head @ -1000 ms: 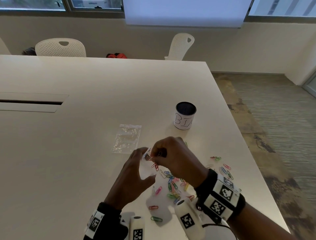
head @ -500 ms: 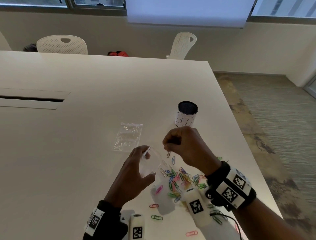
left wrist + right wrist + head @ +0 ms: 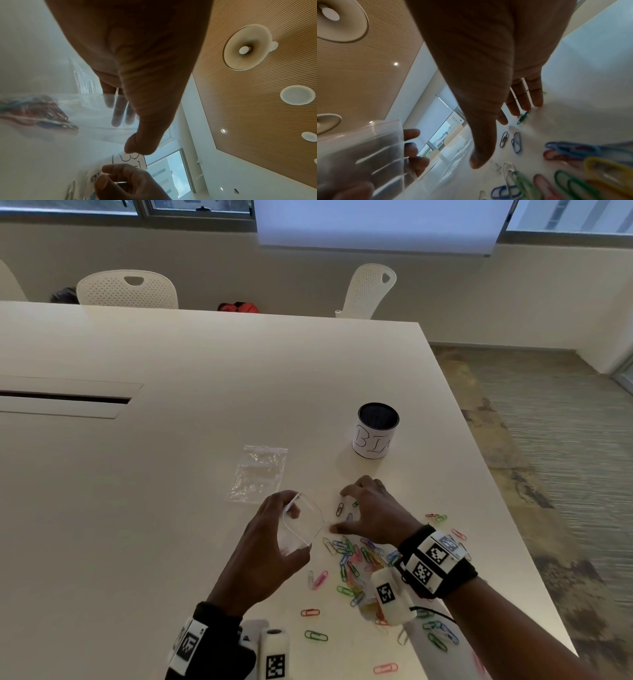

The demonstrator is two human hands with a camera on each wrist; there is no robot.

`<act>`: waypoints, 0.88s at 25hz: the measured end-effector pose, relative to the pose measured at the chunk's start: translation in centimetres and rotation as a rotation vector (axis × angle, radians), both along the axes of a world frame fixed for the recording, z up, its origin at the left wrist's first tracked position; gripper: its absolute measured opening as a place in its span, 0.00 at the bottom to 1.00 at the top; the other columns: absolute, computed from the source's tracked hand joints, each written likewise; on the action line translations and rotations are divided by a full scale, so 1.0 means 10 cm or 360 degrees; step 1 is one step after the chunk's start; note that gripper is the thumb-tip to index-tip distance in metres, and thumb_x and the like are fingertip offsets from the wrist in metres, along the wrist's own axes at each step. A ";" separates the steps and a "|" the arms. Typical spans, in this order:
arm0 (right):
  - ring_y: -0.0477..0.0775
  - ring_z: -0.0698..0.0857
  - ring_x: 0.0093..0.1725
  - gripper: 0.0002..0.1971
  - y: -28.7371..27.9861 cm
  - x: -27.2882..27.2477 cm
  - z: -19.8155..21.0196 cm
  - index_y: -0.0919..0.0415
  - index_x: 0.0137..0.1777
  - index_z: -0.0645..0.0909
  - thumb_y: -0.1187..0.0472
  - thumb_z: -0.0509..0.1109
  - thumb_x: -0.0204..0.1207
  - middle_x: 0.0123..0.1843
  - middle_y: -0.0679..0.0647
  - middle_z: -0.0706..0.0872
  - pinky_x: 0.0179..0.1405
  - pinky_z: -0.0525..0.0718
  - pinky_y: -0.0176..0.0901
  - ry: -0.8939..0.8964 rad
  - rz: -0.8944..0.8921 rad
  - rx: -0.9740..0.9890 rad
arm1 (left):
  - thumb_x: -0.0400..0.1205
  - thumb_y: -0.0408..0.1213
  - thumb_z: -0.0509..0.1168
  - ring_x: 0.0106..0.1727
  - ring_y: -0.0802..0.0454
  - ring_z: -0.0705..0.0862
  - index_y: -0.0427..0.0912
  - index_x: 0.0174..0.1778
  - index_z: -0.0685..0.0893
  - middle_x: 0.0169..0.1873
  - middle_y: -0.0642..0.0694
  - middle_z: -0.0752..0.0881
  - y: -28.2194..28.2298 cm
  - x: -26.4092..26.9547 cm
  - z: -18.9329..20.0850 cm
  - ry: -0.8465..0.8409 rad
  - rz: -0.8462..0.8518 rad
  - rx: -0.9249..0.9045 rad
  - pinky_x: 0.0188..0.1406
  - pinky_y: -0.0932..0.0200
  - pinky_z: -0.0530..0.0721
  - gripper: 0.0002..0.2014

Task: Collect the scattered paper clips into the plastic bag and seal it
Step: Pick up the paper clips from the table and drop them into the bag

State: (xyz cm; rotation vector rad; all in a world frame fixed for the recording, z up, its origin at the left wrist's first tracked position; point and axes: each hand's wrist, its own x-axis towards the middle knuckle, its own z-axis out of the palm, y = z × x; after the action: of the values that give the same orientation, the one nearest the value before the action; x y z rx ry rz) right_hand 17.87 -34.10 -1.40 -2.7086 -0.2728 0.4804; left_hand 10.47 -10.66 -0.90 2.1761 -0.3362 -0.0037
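Note:
My left hand (image 3: 289, 530) grips a small clear plastic bag (image 3: 308, 525) by its rim and holds its mouth open just above the table. In the left wrist view several coloured clips (image 3: 37, 112) lie inside the bag (image 3: 82, 108). To its right, my right hand (image 3: 346, 511) is down on the table, holding nothing. Its fingers (image 3: 524, 102) are spread and touch the surface beside a green clip (image 3: 523, 117). Many coloured paper clips (image 3: 352, 559) lie scattered under and behind that hand.
A second clear bag (image 3: 258, 474) lies flat beyond my left hand. A cup marked BIN (image 3: 375, 434) stands further back right. The table's right edge (image 3: 507, 508) runs close to the clips. White chairs (image 3: 126, 289) stand at the far side.
My right hand left the bag's mouth, rose, then came down onto the table with its fingers spread over loose clips. The left hand kept the bag open in about the same place.

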 end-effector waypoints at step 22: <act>0.49 0.80 0.67 0.21 -0.08 -0.64 -0.03 0.47 0.72 0.80 0.50 0.76 0.80 0.73 0.48 0.77 0.63 0.85 0.41 -0.0116 0.0609 -0.0062 | 0.73 0.43 0.81 0.59 0.66 0.79 0.59 0.70 0.71 0.57 0.61 0.79 -0.01 -0.01 -0.02 -0.0010 0.0009 0.0031 0.39 0.73 0.85 0.33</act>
State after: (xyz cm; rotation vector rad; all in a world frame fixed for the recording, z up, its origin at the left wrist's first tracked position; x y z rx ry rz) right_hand 11.47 -34.88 -1.66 -2.7189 -0.8183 0.4946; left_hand 10.34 -10.74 -1.13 2.1968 -0.3348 0.0027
